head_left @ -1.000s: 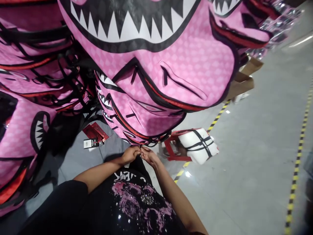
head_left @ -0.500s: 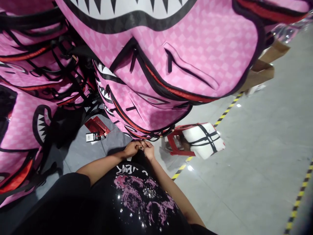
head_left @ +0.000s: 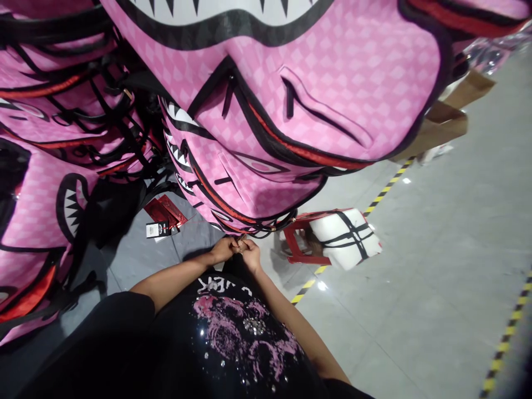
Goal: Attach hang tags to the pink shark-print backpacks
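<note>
In front of my body, my left hand (head_left: 224,250) and my right hand (head_left: 250,256) meet with the fingers pinched together. Something small and dark is between the fingertips, too small to name. Just beyond them is the lower edge of a pink checkered backpack (head_left: 276,197) with shark teeth, eyes and red-lined zips. A larger pink backpack (head_left: 341,100) of the same pattern lies on top of it and fills the upper view. Red tags (head_left: 168,210) and a black-and-white hang tag (head_left: 157,229) lie to the left of my hands, on a grey surface (head_left: 128,249).
More pink backpacks (head_left: 37,188) with black straps are piled at the left. To the right stands a red stool (head_left: 310,259) with a white pad (head_left: 347,238) strapped in black. Yellow-black tape (head_left: 384,191) crosses the grey floor. Brown paper bags (head_left: 444,130) are at upper right.
Both hands stay pinched together in nearly the same place, with only a slight shift of the fingers. The view has moved very little.
</note>
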`<state>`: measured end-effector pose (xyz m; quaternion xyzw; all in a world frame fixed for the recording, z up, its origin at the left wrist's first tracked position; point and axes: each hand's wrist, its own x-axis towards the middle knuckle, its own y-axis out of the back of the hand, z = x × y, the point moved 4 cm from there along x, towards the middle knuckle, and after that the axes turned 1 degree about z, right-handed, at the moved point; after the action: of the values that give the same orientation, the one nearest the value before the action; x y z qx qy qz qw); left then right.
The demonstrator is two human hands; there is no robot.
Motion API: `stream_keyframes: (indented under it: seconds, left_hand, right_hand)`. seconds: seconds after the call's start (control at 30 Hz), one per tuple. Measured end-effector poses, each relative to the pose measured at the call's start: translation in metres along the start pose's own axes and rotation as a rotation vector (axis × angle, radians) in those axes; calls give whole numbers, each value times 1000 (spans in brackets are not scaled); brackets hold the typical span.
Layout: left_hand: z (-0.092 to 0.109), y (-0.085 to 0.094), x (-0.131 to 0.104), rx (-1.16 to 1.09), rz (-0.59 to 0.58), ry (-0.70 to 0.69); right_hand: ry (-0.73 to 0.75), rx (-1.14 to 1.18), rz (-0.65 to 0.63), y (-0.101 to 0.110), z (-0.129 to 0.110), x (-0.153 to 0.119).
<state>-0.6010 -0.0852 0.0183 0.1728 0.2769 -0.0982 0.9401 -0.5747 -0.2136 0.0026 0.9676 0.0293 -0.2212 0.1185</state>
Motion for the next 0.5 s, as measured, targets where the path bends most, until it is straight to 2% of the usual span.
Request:
stream_keyframes:
  seconds: [0.5]
  left_hand:
    - [10,7,0,91,-15,62]
  right_hand:
    - [33,-41,9,-1,-12,-4]
